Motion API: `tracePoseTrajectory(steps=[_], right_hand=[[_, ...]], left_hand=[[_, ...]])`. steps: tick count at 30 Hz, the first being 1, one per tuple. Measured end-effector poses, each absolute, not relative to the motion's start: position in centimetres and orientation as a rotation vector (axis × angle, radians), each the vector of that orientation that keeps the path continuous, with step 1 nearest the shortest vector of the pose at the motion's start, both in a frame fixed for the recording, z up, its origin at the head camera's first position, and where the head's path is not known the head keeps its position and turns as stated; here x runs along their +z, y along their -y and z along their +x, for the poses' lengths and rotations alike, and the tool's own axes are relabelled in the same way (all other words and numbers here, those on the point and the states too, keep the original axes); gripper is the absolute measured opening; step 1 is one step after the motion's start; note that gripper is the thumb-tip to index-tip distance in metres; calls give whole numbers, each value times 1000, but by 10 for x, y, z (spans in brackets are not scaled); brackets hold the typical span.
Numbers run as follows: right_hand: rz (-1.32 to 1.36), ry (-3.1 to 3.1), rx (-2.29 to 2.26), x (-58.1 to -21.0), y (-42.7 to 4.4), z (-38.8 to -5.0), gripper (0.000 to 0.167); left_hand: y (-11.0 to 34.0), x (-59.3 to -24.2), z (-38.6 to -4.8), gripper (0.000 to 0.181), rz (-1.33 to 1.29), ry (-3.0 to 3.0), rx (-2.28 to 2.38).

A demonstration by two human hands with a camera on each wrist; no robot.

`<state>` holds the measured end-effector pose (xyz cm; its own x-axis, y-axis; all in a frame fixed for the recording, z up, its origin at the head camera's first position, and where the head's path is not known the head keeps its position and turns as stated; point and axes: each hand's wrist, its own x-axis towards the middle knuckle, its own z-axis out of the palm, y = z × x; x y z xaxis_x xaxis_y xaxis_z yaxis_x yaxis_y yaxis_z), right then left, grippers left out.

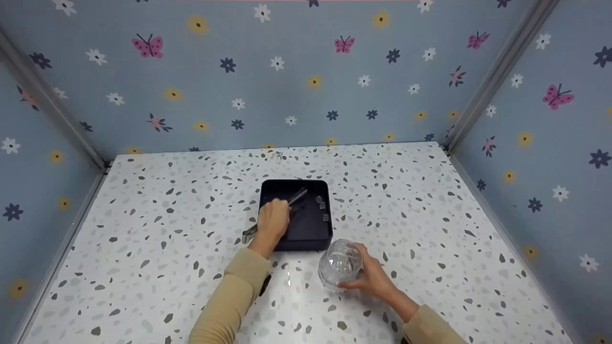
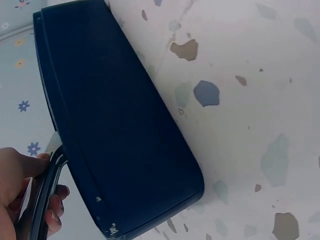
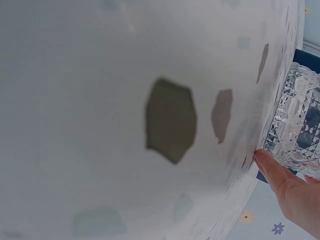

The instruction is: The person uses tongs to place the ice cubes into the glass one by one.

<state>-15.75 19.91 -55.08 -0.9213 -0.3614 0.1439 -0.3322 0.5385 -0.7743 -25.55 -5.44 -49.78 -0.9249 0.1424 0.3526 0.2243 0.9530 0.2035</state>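
Observation:
My left hand (image 1: 274,219) grips metal tongs (image 1: 297,195) over a dark navy tray (image 1: 306,237). The tips of the tongs point into the tray, while their rounded end sticks out past its left side. Small clear cubes (image 1: 322,205) lie along the tray's right side. In the left wrist view, thumb and fingers wrap the tongs (image 2: 41,200) beside the tray wall (image 2: 115,115). Just off the tray's front right corner, my right hand (image 1: 370,274) holds a clear cut-glass bowl (image 1: 340,263), its fingers and thumb curved around the side. Patterned glass (image 3: 300,115) shows in the right wrist view.
Everything rests on a white speckled tabletop (image 1: 191,210). Blue panels with flowers and butterflies (image 1: 287,71) enclose the back and both sides, with grey posts (image 1: 497,71) in the corners.

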Motion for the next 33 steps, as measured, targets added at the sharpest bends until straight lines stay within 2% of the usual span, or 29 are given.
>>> tracePoseTrajectory(steps=[19,33], right_hand=[[-630,-2710,-1380,-552,-199,-158,92],[-649,-2677,-1401,-553,-201,-159,93]], left_hand=[[51,-472,-231,19,-242,2765,-523],[50,-459,-205,24,-352,2696,-558]])
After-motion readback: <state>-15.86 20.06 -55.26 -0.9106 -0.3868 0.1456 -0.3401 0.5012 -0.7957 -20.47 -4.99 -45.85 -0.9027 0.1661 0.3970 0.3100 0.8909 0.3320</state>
